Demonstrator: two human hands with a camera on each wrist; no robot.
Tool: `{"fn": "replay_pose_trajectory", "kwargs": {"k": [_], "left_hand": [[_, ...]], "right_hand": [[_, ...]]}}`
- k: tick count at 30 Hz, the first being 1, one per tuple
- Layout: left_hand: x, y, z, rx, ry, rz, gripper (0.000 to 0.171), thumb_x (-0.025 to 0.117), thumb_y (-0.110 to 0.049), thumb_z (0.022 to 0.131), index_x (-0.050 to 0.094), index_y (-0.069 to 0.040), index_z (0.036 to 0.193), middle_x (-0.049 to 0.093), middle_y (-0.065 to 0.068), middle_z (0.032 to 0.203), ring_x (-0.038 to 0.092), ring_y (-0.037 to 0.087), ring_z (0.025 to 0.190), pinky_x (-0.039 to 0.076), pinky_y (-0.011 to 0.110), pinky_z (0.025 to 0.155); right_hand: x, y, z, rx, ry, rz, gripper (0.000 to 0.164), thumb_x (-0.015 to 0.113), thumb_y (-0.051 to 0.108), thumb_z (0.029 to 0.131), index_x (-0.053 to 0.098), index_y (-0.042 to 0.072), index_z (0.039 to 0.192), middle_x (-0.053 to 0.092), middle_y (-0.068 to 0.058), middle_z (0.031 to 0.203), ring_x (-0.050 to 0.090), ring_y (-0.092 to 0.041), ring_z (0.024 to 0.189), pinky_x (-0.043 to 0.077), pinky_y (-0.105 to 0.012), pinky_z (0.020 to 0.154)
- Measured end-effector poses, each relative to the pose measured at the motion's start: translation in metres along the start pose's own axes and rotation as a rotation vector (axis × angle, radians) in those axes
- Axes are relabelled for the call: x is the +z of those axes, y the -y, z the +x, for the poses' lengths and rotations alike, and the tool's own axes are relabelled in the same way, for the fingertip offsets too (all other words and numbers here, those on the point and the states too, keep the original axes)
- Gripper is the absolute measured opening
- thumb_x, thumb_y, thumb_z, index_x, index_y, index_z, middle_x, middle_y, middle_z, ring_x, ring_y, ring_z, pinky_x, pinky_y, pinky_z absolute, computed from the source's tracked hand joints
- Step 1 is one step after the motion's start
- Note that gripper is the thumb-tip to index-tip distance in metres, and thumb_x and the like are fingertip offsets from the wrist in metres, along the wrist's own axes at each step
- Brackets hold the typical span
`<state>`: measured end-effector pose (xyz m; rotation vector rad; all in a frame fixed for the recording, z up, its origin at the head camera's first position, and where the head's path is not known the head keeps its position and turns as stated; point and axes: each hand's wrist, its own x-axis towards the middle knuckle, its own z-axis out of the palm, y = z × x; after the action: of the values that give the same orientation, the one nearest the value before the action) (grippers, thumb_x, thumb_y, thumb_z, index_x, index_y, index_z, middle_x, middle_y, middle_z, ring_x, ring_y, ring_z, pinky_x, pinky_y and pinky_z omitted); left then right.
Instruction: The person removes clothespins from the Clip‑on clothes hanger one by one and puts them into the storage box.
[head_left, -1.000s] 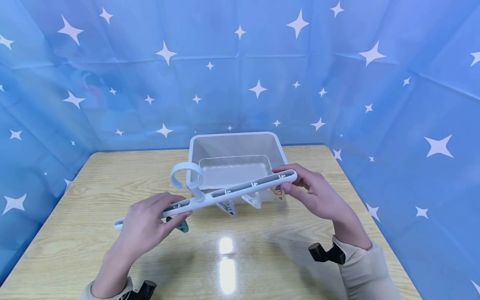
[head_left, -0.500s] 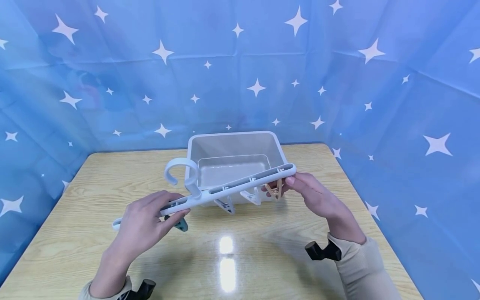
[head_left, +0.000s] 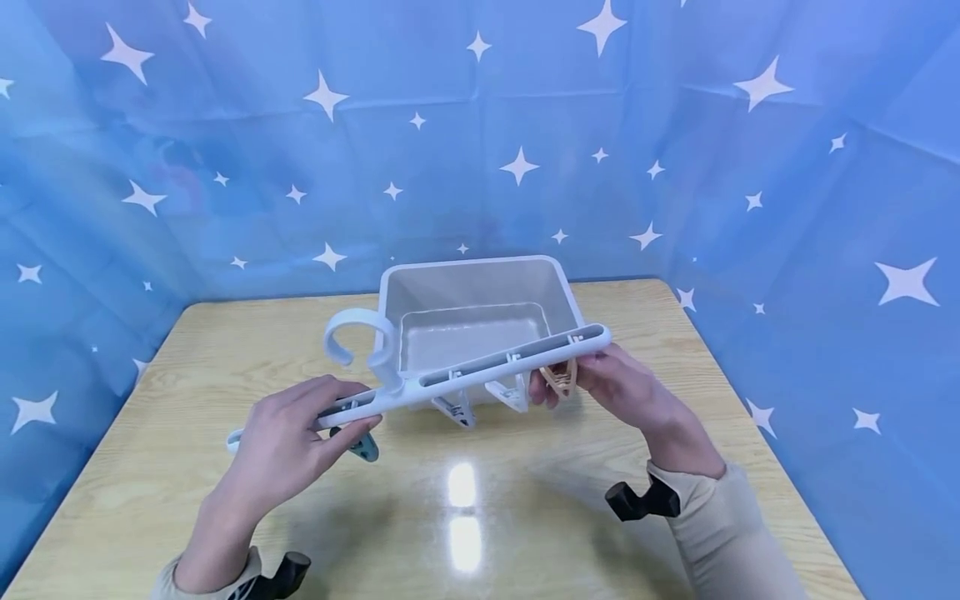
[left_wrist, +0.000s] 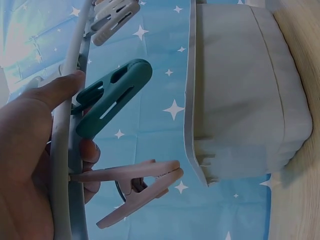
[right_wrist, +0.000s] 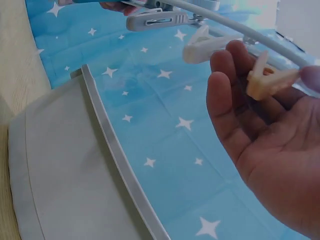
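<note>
My left hand (head_left: pixel 288 446) grips the white bar of a clip hanger (head_left: pixel 420 387) on its left half, fingers wrapped round it in the left wrist view. The bar tilts up to the right above the table, its hook (head_left: pixel 360 321) curving up. Below hang a teal clip (left_wrist: pixel 115 97), a pinkish clip (left_wrist: pixel 140 187), white clips (head_left: pixel 457 410) and an orange clip (head_left: pixel 560 379). My right hand (right_wrist: pixel 275 135) is under the bar's right end, its loosely bent fingers cupped about the orange clip (right_wrist: pixel 267 82). The thumb is at that clip's edge, partly cut off; firm contact cannot be told.
A light grey bin (head_left: pixel 480 279) stands behind the hanger on the wooden table (head_left: pixel 187 375), its inside visible. A blue star-patterned cloth (head_left: pixel 450 150) encloses the back and sides. Light reflects off the table's front middle.
My right hand has slid from the bar's right end to underneath it, around the orange clip. The bar's right end has risen slightly. My left hand keeps its hold.
</note>
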<state>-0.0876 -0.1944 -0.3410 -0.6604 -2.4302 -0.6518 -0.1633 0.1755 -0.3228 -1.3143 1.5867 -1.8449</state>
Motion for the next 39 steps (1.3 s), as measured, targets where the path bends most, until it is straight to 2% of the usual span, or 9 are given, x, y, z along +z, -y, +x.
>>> {"fn": "replay_pose_trajectory", "kwargs": {"k": [3,5,9,12,19,23,28,32,39], "left_hand": [[0.0009,0.0005,-0.0001,0.009,-0.004,-0.014,0.033,0.088,-0.026,0.074,0.073,-0.025,0.104,0.065,-0.02,0.082,0.046,-0.005,0.062,0.035,0.013,0.055],[0.0011,0.0008,0.0009,0.012,-0.003,-0.017,0.033,0.087,-0.026,0.074,0.073,-0.024,0.103,0.066,-0.019,0.083,0.046,-0.004,0.062,0.036,0.013,0.056],[0.0012,0.0002,0.0031,0.014,0.002,-0.032,0.031,0.087,-0.024,0.074,0.073,-0.024,0.102,0.066,-0.019,0.083,0.047,-0.004,0.062,0.037,0.013,0.056],[0.0001,-0.0001,0.0033,0.014,-0.001,-0.039,0.031,0.088,-0.023,0.074,0.073,-0.024,0.101,0.066,-0.018,0.083,0.048,-0.003,0.061,0.038,0.013,0.056],[-0.0023,0.0004,0.0042,0.005,-0.006,-0.054,0.031,0.088,-0.023,0.074,0.072,-0.025,0.1,0.066,-0.02,0.084,0.05,-0.003,0.061,0.04,0.013,0.057],[-0.0029,0.0004,0.0032,-0.003,-0.006,-0.058,0.032,0.088,-0.022,0.074,0.072,-0.025,0.101,0.064,-0.02,0.082,0.048,-0.003,0.061,0.038,0.013,0.056],[-0.0048,-0.0003,0.0019,-0.001,-0.013,-0.061,0.033,0.088,-0.021,0.073,0.072,-0.024,0.102,0.063,-0.02,0.081,0.046,-0.004,0.061,0.037,0.012,0.055],[-0.0066,-0.0006,0.0016,0.01,-0.017,-0.058,0.034,0.088,-0.021,0.074,0.072,-0.023,0.103,0.063,-0.02,0.082,0.046,-0.004,0.06,0.036,0.012,0.054],[-0.0073,0.0001,0.0001,0.038,-0.026,-0.032,0.036,0.087,-0.021,0.074,0.073,-0.022,0.107,0.064,-0.017,0.084,0.05,-0.005,0.061,0.041,0.012,0.054]], "right_hand": [[0.0004,-0.0024,0.003,-0.038,0.034,0.06,0.035,0.024,0.02,0.11,0.05,0.003,0.095,0.071,-0.004,0.102,0.059,-0.025,0.084,0.049,-0.036,0.077],[-0.0009,-0.0047,0.0037,-0.081,0.069,0.084,0.035,0.023,0.02,0.11,0.048,0.002,0.093,0.07,-0.005,0.102,0.058,-0.025,0.083,0.049,-0.038,0.078],[-0.0025,-0.0065,0.0012,-0.112,0.095,0.111,0.043,0.023,0.024,0.109,0.061,0.004,0.113,0.069,-0.002,0.1,0.059,-0.022,0.081,0.048,-0.037,0.081],[-0.0021,-0.0056,0.001,-0.106,0.102,0.131,0.046,0.026,0.025,0.108,0.061,0.003,0.128,0.069,-0.001,0.101,0.058,-0.021,0.08,0.048,-0.035,0.082],[-0.0012,-0.0047,0.0013,-0.119,0.134,0.171,0.044,0.022,0.022,0.109,0.055,0.004,0.133,0.065,-0.001,0.111,0.056,-0.021,0.083,0.049,-0.036,0.079],[-0.001,-0.0054,-0.0004,-0.118,0.109,0.166,0.041,0.024,0.026,0.11,0.054,0.007,0.132,0.065,0.001,0.109,0.055,-0.019,0.082,0.047,-0.035,0.07],[0.0,-0.0046,-0.0021,-0.117,0.035,0.119,0.037,0.03,0.031,0.11,0.057,0.009,0.124,0.063,0.004,0.104,0.048,-0.017,0.076,0.04,-0.035,0.059],[0.0019,-0.0028,-0.0011,-0.142,-0.009,0.077,0.036,0.034,0.032,0.109,0.058,0.008,0.12,0.06,0.003,0.1,0.044,-0.018,0.072,0.034,-0.035,0.056],[0.0058,0.0008,0.0011,-0.215,-0.046,0.01,0.032,0.036,0.031,0.11,0.059,0.009,0.117,0.048,-0.005,0.087,0.036,-0.021,0.067,0.027,-0.034,0.054]]}}
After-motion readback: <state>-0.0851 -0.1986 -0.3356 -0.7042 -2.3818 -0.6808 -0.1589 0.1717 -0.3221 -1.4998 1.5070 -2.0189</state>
